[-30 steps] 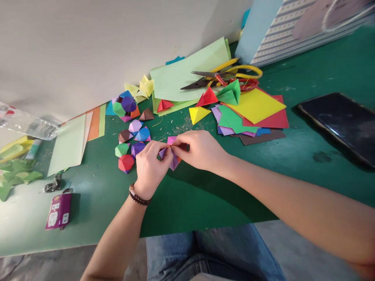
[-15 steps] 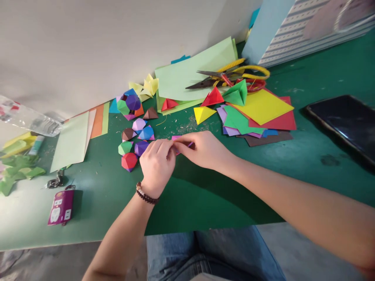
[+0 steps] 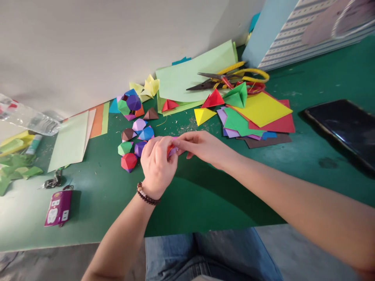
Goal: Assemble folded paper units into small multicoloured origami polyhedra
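Above the green table, my left hand [image 3: 159, 162] is closed round a small folded paper piece [image 3: 171, 150], purple and orange where it shows. Most of that piece is hidden by my fingers. The fingertips of my right hand [image 3: 202, 146] pinch its right side, touching my left fingers. Left of my hands sit several folded paper shapes, among them a red one [image 3: 129, 161], a green one [image 3: 125, 148] and a blue one [image 3: 146, 133]. Farther back stands a multicoloured paper cluster [image 3: 129, 104]. A yellow paper pyramid [image 3: 204, 115] lies behind my right hand.
Scissors [image 3: 254, 74] rest on pale green sheets [image 3: 193, 78]. Coloured paper squares [image 3: 266, 109] are stacked at right, beside a phone [image 3: 342, 132]. A striped bag [image 3: 295, 35] stands behind. At left are a purple packet [image 3: 59, 207], paper sheets [image 3: 70, 140] and a plastic bottle [image 3: 26, 115].
My fingers have shifted round the paper piece, so an orange part now shows between them. My right hand's lower fingers have moved, and the piece sits more inside my left hand.
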Motion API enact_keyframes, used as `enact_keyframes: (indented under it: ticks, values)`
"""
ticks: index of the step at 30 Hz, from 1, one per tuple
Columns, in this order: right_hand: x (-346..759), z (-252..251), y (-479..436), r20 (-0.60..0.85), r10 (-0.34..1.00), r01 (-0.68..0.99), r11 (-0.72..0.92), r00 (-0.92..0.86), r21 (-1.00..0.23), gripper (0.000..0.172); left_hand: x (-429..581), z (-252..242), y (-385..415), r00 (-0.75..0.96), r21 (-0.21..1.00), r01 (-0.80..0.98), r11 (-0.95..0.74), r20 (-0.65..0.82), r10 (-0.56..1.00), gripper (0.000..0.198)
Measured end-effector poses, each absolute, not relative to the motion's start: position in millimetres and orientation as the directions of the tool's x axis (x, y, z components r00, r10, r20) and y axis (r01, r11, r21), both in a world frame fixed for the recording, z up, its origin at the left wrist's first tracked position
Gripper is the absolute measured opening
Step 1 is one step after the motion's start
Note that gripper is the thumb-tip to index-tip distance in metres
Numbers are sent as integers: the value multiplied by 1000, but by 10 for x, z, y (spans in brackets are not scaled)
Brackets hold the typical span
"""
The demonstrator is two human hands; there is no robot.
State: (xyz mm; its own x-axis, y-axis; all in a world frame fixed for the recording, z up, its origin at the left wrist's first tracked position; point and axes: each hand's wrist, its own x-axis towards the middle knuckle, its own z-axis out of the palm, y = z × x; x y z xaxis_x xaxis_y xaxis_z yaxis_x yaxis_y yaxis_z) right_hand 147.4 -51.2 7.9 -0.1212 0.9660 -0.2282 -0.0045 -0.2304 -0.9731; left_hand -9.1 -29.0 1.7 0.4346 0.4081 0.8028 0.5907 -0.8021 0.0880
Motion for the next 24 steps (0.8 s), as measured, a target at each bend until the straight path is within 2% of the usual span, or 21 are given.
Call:
enact_keyframes:
  ticks: [5,11,16,21,24]
  values:
    - [1412,64,-538,-219,970,-44,-225,-109,-973,35,-54,16,-292,467,29,611,-791,793,390,33]
    - [1406,28,-566,51,991,2,52,-121,-999,22,-50,-30,-292,477,11,594,-804,801,363,35]
    - [1399,49,-595,94,987,-40,89,-130,-995,18,-62,-55,-277,475,-12,571,-821,821,318,41]
    - [1387,16,-577,78,991,-93,68,-112,-993,10,-42,-64,-307,500,34,588,-808,770,397,44]
    - [1410,-6,-541,72,995,-65,67,-76,-996,8,-32,-50,-339,505,129,590,-797,711,489,46]
